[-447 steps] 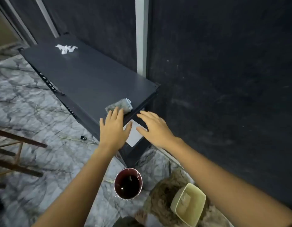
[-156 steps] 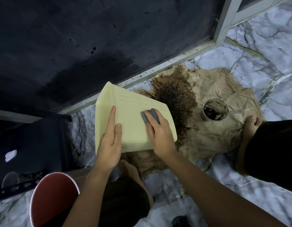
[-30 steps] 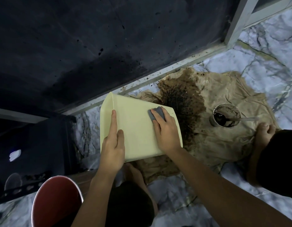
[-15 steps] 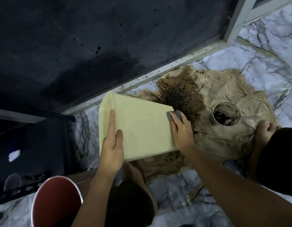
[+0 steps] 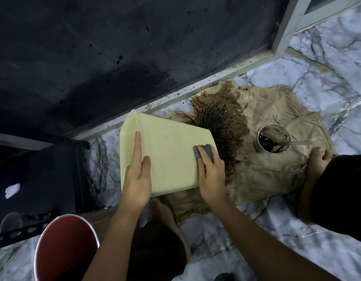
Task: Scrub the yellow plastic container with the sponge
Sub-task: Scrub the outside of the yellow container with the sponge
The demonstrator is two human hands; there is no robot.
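Scrub under way | left hand point(image 5: 138, 176) grips tilted container point(image 5: 167, 159) | right hand point(image 5: 213, 176) clasps sponge point(image 5: 204, 152) at its far corner | upper face looks clean, other sides unseen

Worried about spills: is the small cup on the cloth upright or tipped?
Upright: the cup stands on the stained cloth, round rim facing up, dark liquid pooled inside.

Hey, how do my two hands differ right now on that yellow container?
The left hand grips the yellow plastic container, index finger straight along its wall; the right hand presses a grey sponge against it. The left hand sits toward the wider end, the right hand at the narrower end nearer the stained cloth. Both lie on the same upward-facing wall.
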